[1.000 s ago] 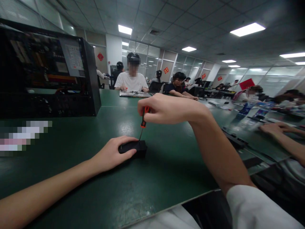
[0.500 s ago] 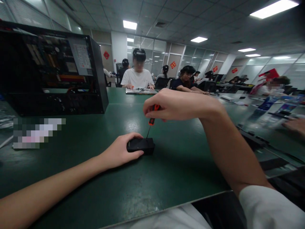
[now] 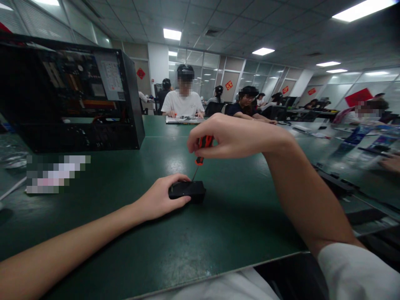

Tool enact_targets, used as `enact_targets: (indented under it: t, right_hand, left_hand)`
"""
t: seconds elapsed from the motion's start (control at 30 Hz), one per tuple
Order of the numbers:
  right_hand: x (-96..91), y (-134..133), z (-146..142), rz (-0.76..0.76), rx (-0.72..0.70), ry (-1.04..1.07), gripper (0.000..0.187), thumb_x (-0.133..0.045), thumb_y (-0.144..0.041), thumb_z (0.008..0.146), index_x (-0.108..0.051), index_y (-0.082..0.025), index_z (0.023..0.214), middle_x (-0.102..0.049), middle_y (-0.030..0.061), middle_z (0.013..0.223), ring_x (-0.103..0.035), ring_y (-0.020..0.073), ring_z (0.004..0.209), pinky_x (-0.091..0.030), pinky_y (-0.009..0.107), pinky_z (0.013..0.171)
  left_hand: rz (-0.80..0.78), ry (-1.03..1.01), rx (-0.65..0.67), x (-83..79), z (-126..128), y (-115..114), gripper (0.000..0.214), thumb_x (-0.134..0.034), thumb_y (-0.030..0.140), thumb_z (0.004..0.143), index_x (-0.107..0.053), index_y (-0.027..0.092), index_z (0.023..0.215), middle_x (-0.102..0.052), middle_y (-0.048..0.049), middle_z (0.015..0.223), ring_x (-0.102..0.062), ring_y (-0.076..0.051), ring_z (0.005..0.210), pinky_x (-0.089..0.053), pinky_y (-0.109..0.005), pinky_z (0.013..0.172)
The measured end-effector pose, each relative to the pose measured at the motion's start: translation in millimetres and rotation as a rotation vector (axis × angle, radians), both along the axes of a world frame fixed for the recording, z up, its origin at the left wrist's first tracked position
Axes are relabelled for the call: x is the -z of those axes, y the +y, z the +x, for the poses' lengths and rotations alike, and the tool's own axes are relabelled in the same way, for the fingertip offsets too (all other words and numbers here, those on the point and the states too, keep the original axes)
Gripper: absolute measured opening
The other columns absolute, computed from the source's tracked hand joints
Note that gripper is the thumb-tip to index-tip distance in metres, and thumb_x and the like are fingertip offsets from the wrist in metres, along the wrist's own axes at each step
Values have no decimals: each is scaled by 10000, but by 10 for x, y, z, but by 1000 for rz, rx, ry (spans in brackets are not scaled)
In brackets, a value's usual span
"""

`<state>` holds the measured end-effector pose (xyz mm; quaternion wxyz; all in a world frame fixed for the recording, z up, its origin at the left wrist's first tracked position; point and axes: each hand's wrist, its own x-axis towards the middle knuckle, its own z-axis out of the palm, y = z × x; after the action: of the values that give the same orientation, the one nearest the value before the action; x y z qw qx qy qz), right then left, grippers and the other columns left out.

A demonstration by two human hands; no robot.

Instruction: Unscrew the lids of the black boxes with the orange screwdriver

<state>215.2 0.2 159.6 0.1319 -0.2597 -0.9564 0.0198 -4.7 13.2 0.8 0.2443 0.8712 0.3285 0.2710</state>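
Note:
A small black box-shaped device [image 3: 195, 191] lies on the green table [image 3: 131, 246]. Thumb and fingers of my left hand [image 3: 162, 196] grip its left end from both sides, holding it against the tabletop. Above it, my right hand [image 3: 218, 135] is closed around the red-and-black handle of a screwdriver [image 3: 199, 160]. The thin shaft slants down and its tip meets the top of the black device. Whether a screw sits under the tip is too small to tell.
An open computer case [image 3: 134, 100] stands at the back left. A blurred, pixelated item [image 3: 59, 175] lies before it. Across the table sits a person in a white shirt [image 3: 184, 102] with a flat board [image 3: 184, 120]. Dark equipment with cables [image 3: 337, 183] is at the right.
The view has shifted slightly, so most things appear a little farther right. My right fingers have turned a bit on the screwdriver, showing more of its handle. My left hand keeps its hold.

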Motion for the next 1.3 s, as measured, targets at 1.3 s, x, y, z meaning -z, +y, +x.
enact_targets:
  t: [1.3]
  right_hand:
    - [92,-39,-140,23,-159,-38,243,-636,-104,846,-665,-174,1077,-651,79,1129,-609,163,986,-473,281,847]
  left_hand:
    - [204,-215,75,-8,-19,-55,115,-622,186,930,-712,189,859,-683,-56,1029,-651,-190,951,-503,-297,881]
